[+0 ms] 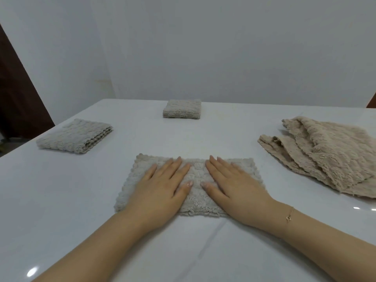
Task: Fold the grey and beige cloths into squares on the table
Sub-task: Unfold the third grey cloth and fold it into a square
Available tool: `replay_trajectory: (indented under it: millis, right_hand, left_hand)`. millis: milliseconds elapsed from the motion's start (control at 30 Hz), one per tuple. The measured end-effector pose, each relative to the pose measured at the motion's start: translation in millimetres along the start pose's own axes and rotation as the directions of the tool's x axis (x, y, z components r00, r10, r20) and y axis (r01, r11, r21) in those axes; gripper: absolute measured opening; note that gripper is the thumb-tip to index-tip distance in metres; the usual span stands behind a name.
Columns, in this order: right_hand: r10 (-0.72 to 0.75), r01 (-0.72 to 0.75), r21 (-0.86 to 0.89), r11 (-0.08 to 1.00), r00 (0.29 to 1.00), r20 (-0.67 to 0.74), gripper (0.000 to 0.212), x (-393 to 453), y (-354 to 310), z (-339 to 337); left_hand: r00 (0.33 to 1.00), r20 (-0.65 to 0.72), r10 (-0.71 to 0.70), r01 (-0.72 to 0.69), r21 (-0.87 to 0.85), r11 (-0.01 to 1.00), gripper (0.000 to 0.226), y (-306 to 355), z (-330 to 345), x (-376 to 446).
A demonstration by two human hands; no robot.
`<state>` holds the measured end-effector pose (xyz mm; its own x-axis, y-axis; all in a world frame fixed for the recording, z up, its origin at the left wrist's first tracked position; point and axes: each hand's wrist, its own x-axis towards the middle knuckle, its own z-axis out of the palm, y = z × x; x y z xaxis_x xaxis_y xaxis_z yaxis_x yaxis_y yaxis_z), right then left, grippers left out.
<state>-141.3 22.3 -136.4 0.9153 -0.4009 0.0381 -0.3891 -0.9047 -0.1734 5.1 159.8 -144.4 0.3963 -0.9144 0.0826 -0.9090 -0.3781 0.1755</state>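
A grey cloth, folded into a wide rectangle, lies flat on the white table at the near centre. Both hands rest on top of it, palms down. The left hand covers the left half of the cloth with straight, slightly spread fingers pointing away and a little to the right; the right hand covers the right half the same way, fingers angled a little to the left. Neither hand grasps anything (the fingers lie flat on the fabric, nothing curled round it). The two thumbs nearly meet over the middle of the cloth. A thin gold bracelet sits on the right wrist.

At the far left, well apart from the hands, lies a folded grey cloth in several layers. At the far centre, close to the table's back edge, sits a smaller grey folded square. On the right, a beige cloth lies loose and rumpled, its layers overlapping unevenly. A plain pale wall stands behind the table.
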Motion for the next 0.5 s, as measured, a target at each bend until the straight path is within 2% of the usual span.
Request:
replay_trajectory:
  millis: [100,233,300,500]
  right_hand:
    - [0.035,-0.036,-0.016,0.999,0.999,-0.004,0.07,-4.7,3.1,0.1]
    - [0.089,-0.089,-0.027,0.996,0.996,-0.014,0.076,-13.0,15.1,-2.3]
    - [0.092,-0.092,-0.013,0.996,0.995,-0.024,0.08,-17.7,22.2,-4.5]
    - [0.093,-0.093,0.04,0.995,0.996,0.003,0.076,-34.5,46.8,-11.6]
  left_hand:
    - [0.998,0.003,-0.064,0.064,0.005,0.998,0.08,-15.3,-3.3,-1.7]
    - [0.988,0.017,-0.151,0.152,-0.015,0.988,0.059,-38.0,-9.8,-4.4]
    - [0.984,0.018,-0.179,0.179,0.004,0.984,0.057,-44.6,-11.6,-7.5]
    - [0.974,0.016,-0.225,0.223,0.091,0.971,0.059,-41.5,-13.8,-10.6]
